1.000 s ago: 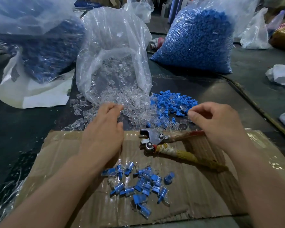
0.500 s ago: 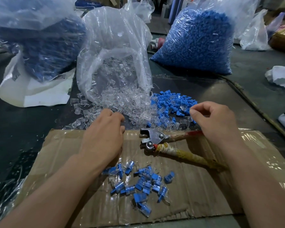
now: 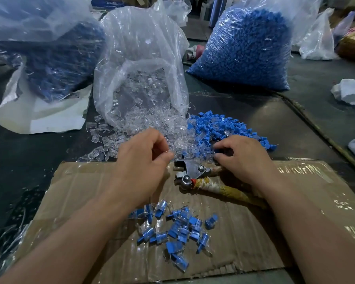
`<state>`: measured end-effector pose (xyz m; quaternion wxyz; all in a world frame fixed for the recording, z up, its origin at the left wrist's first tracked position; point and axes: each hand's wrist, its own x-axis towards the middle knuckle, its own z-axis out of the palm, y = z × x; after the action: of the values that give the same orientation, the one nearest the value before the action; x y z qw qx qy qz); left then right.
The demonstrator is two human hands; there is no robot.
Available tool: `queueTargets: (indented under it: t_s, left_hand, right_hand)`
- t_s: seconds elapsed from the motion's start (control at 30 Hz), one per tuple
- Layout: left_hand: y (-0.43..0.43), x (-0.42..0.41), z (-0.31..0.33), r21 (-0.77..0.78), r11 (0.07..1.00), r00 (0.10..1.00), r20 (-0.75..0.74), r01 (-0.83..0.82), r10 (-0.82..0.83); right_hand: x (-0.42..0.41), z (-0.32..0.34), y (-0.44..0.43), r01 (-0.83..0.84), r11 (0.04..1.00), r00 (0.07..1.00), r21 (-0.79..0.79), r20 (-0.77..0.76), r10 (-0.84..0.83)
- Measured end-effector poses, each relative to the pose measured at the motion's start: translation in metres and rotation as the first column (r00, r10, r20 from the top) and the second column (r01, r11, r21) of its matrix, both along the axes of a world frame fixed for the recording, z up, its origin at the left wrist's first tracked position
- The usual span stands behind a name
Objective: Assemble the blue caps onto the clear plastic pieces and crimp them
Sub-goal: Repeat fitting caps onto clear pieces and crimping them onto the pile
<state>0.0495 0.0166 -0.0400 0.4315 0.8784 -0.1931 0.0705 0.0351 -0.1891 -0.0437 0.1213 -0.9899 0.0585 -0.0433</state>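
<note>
Both arms are bare along all of their visible length, the left forearm (image 3: 70,238) and the right forearm (image 3: 316,232) alike, slim and smooth and narrowing towards the wrists. The left hand (image 3: 139,160) and the right hand (image 3: 242,158) are bare as well, with the knuckles standing out as low, rounded ridges across their backs. Fingernails and finer marks on the hands are too small and too soft in the view to tell.
</note>
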Motion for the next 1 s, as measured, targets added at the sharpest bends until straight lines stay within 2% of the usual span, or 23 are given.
queueTargets:
  t_s: [0.3, 0.47, 0.63, 0.77, 0.87, 1.0]
  left_hand:
    - [0.000, -0.004, 0.005, -0.107, 0.992, 0.995, -0.072, 0.065, -0.073]
    - [0.000, -0.006, 0.008, -0.237, 0.969, 0.969, -0.215, 0.068, -0.121]
    - [0.000, -0.004, 0.009, -0.314, 0.948, 0.944, -0.292, 0.058, -0.155]
    - [0.000, -0.004, 0.009, -0.399, 0.915, 0.903, -0.373, 0.053, -0.215]
    - [-0.001, -0.004, 0.008, -0.451, 0.891, 0.872, -0.410, 0.061, -0.267]
    - [-0.002, -0.004, 0.008, -0.493, 0.868, 0.857, -0.425, 0.049, -0.290]
  right_hand:
    - [0.002, -0.002, -0.001, 0.011, 0.999, 1.000, 0.052, 0.002, -0.011]
    - [0.000, -0.001, 0.000, -0.023, 0.992, 0.999, 0.124, 0.031, 0.020]
    - [-0.005, 0.003, 0.000, -0.030, 0.982, 0.994, 0.187, 0.110, 0.009]
    - [-0.011, 0.011, 0.003, -0.040, 0.920, 0.973, 0.391, 0.223, -0.052]
    - [-0.018, 0.018, 0.014, -0.127, 0.862, 0.967, 0.491, 0.256, -0.003]
    - [-0.026, 0.021, 0.033, -0.221, 0.737, 0.954, 0.639, 0.299, 0.027]
